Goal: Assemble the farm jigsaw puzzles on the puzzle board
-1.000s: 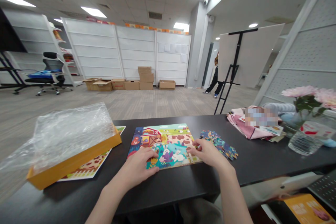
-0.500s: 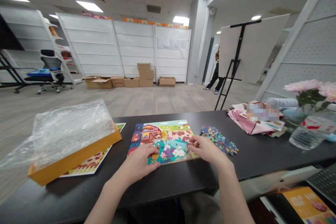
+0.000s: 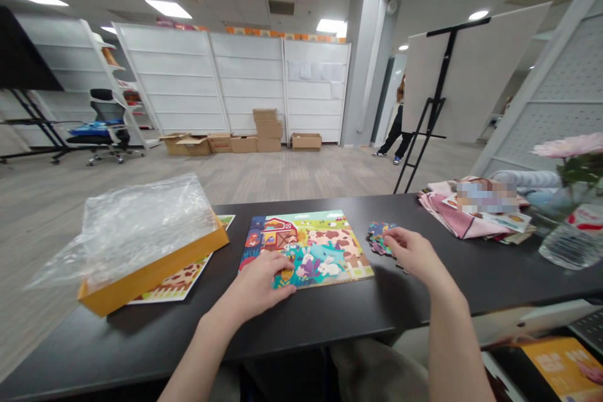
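Note:
A jigsaw puzzle (image 3: 325, 239) with a farm picture of a red barn, a cow and white rabbits lies flat in front of me. My left hand (image 3: 266, 276) rests on its lower left part, fingers apart, covering that corner. To the puzzle's right is a small heap of loose puzzle pieces (image 3: 378, 240), mostly dark blue. My right hand (image 3: 414, 254) is over the heap's right side, its fingers curled round some pieces. The hand hides how many are between the fingertips.
At the left a yellow box (image 3: 155, 273) with clear plastic wrap (image 3: 146, 220) sits tilted on a printed picture sheet (image 3: 181, 279). Folded pink cloths (image 3: 445, 204), a water bottle (image 3: 572, 239) and flowers (image 3: 568, 146) stand at the right. A person (image 3: 398, 132) is beyond the easel (image 3: 431, 100).
My right hand has moved right, from the puzzle's right edge to the loose pieces. My left hand has stayed on the puzzle. The whole view has shifted slightly.

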Demonstrator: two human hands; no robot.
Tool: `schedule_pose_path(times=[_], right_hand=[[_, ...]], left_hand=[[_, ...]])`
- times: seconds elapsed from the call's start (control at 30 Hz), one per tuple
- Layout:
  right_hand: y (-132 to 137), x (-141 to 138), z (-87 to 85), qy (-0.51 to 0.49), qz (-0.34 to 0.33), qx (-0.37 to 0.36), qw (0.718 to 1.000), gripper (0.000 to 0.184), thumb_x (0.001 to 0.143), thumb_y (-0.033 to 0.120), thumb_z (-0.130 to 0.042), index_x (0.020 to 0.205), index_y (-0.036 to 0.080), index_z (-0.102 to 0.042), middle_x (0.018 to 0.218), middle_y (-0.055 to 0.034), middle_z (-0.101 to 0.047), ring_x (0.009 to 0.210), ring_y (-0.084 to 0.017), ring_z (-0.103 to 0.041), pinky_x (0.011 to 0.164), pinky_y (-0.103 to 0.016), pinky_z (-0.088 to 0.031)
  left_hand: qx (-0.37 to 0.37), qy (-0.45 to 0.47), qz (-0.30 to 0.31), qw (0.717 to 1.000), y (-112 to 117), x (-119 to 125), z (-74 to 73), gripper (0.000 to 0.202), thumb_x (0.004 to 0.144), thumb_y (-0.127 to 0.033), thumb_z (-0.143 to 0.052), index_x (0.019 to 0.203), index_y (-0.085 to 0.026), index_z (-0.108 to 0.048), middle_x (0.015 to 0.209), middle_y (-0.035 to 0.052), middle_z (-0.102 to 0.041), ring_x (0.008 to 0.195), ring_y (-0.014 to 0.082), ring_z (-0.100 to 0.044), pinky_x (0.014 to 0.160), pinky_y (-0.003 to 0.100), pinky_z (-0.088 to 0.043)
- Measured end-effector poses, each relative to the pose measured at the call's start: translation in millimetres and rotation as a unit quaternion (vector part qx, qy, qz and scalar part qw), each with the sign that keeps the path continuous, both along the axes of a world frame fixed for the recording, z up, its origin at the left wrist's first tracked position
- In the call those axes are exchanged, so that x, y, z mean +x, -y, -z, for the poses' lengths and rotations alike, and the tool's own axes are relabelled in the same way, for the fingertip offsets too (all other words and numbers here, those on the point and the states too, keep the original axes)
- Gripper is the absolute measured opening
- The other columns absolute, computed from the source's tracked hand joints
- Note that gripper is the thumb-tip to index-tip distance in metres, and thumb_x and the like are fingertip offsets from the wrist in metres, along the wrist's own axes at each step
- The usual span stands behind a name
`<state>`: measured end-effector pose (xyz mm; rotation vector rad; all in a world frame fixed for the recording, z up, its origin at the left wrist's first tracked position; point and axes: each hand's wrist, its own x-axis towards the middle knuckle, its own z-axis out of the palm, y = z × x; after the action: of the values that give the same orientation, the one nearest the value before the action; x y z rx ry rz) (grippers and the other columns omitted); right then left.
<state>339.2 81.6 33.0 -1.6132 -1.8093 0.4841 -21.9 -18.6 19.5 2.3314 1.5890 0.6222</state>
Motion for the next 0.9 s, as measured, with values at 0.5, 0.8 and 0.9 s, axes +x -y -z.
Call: schedule_pose_path(times=[0.5,0.8,0.9], right_hand=[[-26,4,20.1,0.11,0.08,0.1,0.986,0.034,0.082,0.039,-0.059,0.104,0.018,-0.072,0.111,-0.0143,-0.07,0.102,-0.03,-0.065,0.092,-0.04,-0.048],[-34,2,33.3,0.135,0.057,0.094,0.985,0.033,0.084,0.036,-0.06,0.11,0.018,-0.069,0.113,-0.0124,-0.071,0.103,-0.028,-0.064,0.094,-0.041,-0.047],[-33,3,33.1,0.135,0.06,0.093,0.985,0.031,0.084,0.037,-0.06,0.107,0.018,-0.069,0.111,-0.012,-0.071,0.101,-0.028,-0.064,0.09,-0.04,-0.047]], left_hand=[[0.003,-0.036,0.003,0.999,-1,3,-2.7,0.028,0.08,-0.035,-0.069,0.106,-0.024,-0.07,0.117,0.0079,-0.069,0.111,0.0272,-0.061,0.099,0.039,-0.048],[0.009,-0.041,-0.007,0.999,1,4,-3.6,0.03,0.08,-0.035,-0.069,0.107,-0.024,-0.071,0.115,0.0077,-0.069,0.11,0.027,-0.062,0.1,0.038,-0.048],[0.008,-0.035,-0.004,0.999,1,3,-3.3,0.03,0.08,-0.036,-0.069,0.108,-0.024,-0.071,0.114,0.0078,-0.069,0.111,0.0275,-0.062,0.101,0.039,-0.048]])
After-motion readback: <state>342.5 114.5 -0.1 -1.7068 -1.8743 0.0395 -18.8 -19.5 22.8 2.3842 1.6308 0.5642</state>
